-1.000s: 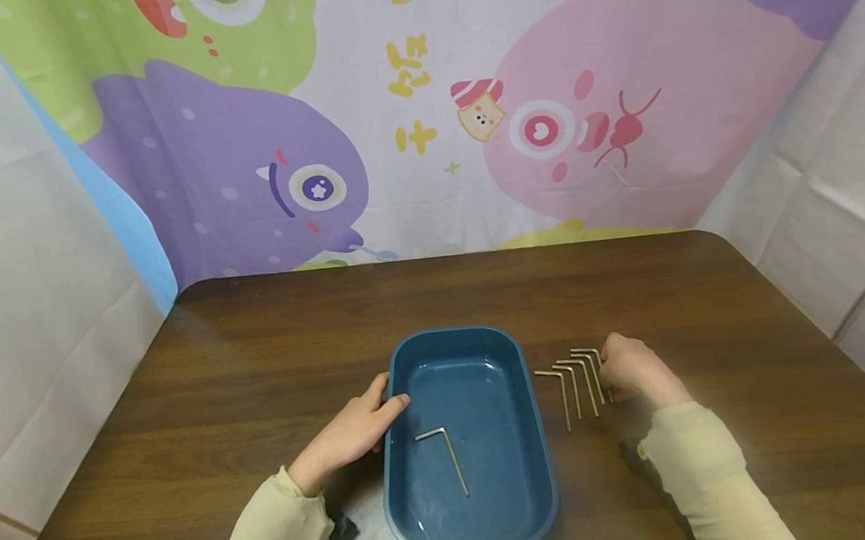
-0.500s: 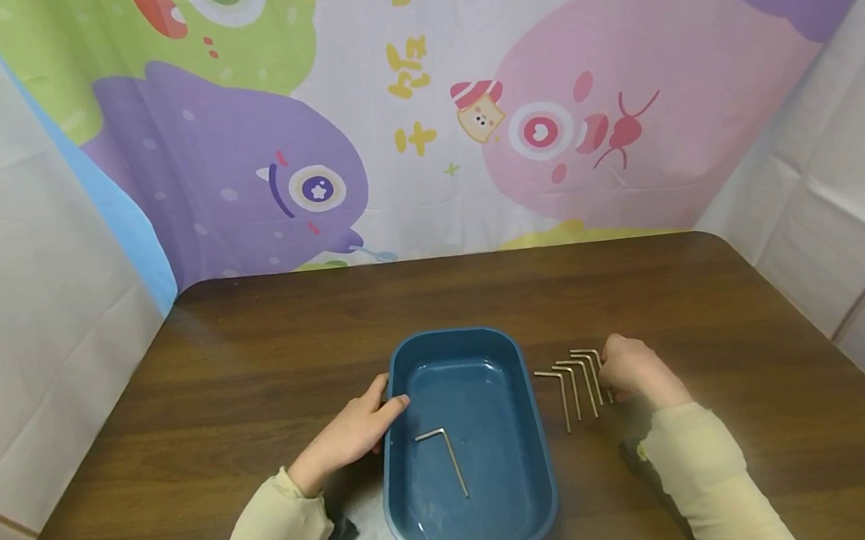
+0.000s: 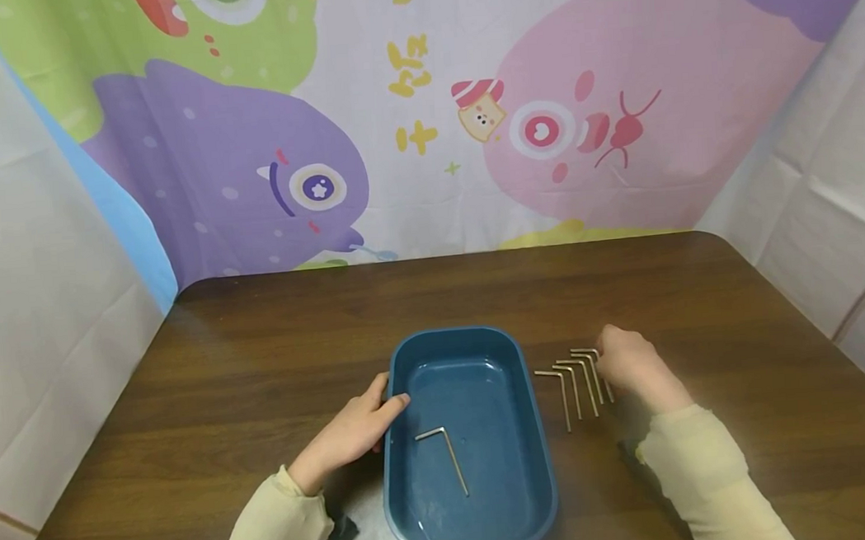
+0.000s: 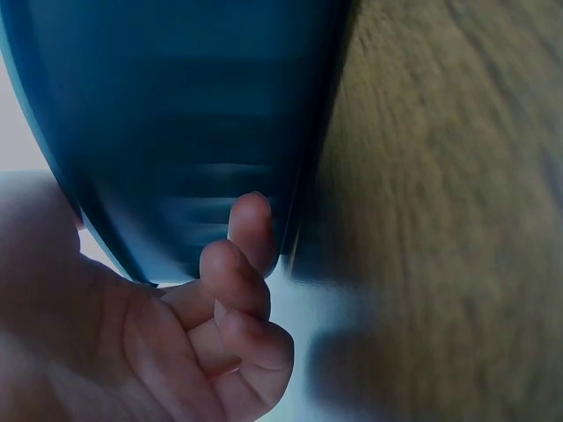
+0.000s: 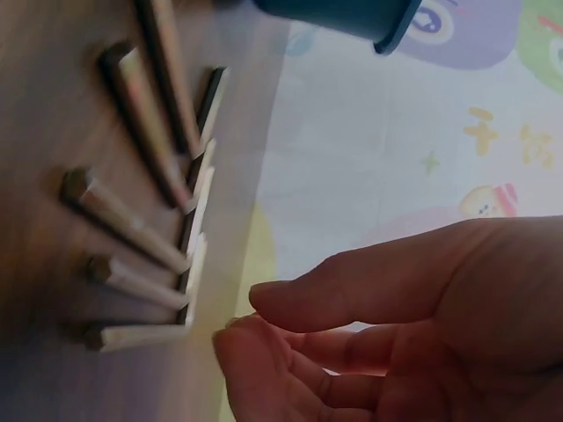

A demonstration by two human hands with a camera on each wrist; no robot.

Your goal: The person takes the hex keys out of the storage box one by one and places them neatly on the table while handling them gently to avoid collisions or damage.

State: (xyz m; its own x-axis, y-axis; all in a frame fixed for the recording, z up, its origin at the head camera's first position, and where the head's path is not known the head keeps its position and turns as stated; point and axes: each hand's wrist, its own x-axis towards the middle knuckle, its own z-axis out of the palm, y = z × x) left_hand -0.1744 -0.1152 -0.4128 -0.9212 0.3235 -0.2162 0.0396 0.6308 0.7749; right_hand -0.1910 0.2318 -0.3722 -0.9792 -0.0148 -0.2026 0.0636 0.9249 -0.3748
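My left hand (image 3: 353,432) grips the left wall of a blue plastic tub (image 3: 492,452), thumb over the rim and fingers outside. In the left wrist view, curled fingers (image 4: 251,233) lie by the outer wall of the tub (image 4: 185,114). One metal hex key (image 3: 455,463) lies inside it. Right of the tub, several L-shaped hex keys (image 3: 576,393) lie side by side on the table. My right hand (image 3: 632,365) is at the row's right end. In the right wrist view it has loosely bent fingers, thumb and index tips close together, apart from the hex keys (image 5: 145,336), holding nothing visible.
The dark wooden table (image 3: 294,320) ends at a cartoon-printed cloth (image 3: 428,196) behind it. Pale sheets hang at the left (image 3: 46,269) and right (image 3: 805,164). The tub stands near the table's front, between my arms.
My right hand has risen slightly away from the row, so more of the rightmost hex key shows. The left hand, the tub and the key in it have stayed put.
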